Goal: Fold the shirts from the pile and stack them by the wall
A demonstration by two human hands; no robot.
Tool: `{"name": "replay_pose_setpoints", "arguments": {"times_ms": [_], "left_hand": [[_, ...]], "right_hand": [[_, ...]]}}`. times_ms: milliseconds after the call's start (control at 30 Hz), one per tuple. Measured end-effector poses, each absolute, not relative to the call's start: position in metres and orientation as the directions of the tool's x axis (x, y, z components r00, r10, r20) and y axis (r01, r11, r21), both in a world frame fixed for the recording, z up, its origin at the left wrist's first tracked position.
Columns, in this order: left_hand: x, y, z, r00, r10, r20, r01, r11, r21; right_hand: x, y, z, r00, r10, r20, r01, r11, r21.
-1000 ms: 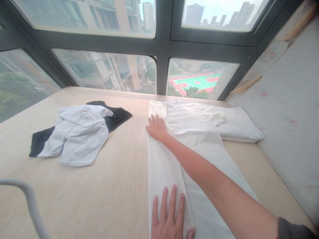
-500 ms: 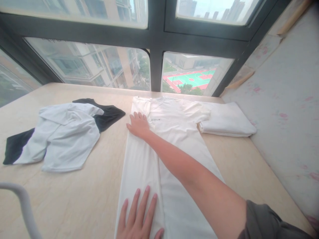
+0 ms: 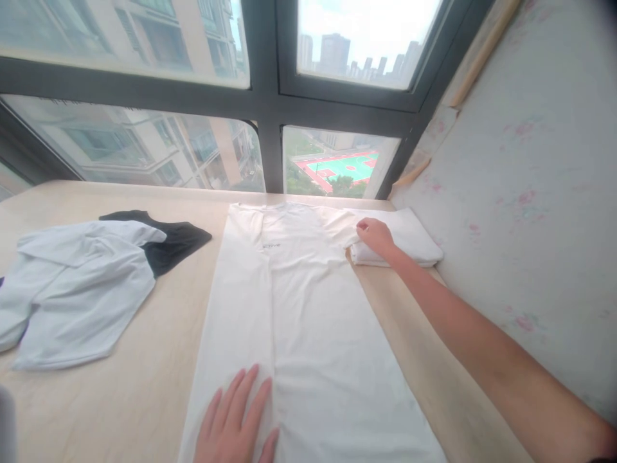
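A long white T-shirt (image 3: 318, 321) with small dark lettering on the chest lies spread out, its collar towards the window. Its left side is folded inward, leaving a straight lengthwise edge. My left hand (image 3: 235, 421) rests flat on that folded part near the bottom of the view, fingers stretched out. At the far right, my right hand (image 3: 376, 236) has its fingers closed on the end of the shirt's right sleeve (image 3: 344, 228). Just beneath and beside that sleeve is a folded white cloth (image 3: 409, 238).
To the left lies a crumpled white and black garment (image 3: 91, 283) on the beige marbled surface (image 3: 159, 405). A dark window frame (image 3: 270, 103) stands behind, and a flowered wall (image 3: 520, 193) bounds the right side. A blurred grey object (image 3: 6, 424) shows at the lower left edge.
My right hand has gone from the shirt's folded left shoulder across to the right sleeve and closed on it. My left hand stays flat on the fabric. The view has turned right.
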State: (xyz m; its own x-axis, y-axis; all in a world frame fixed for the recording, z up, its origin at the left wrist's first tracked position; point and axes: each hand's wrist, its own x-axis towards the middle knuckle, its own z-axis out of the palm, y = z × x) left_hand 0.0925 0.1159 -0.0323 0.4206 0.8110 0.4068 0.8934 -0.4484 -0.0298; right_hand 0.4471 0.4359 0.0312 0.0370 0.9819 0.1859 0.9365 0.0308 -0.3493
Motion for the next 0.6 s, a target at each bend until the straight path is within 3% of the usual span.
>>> {"name": "replay_pose_setpoints", "arguments": {"times_ms": [300, 600], "left_hand": [[0.204, 0.269, 0.042, 0.471, 0.854, 0.221, 0.743, -0.519, 0.422], [0.294, 0.398, 0.019, 0.292, 0.898, 0.328, 0.78, -0.422, 0.462]], "right_hand": [[0.447, 0.448, 0.023, 0.057, 0.995, 0.087, 0.935, -0.023, -0.355], [0.456, 0.425, 0.015, -0.052, 0.969, 0.243, 0.85, 0.171, -0.498]]}}
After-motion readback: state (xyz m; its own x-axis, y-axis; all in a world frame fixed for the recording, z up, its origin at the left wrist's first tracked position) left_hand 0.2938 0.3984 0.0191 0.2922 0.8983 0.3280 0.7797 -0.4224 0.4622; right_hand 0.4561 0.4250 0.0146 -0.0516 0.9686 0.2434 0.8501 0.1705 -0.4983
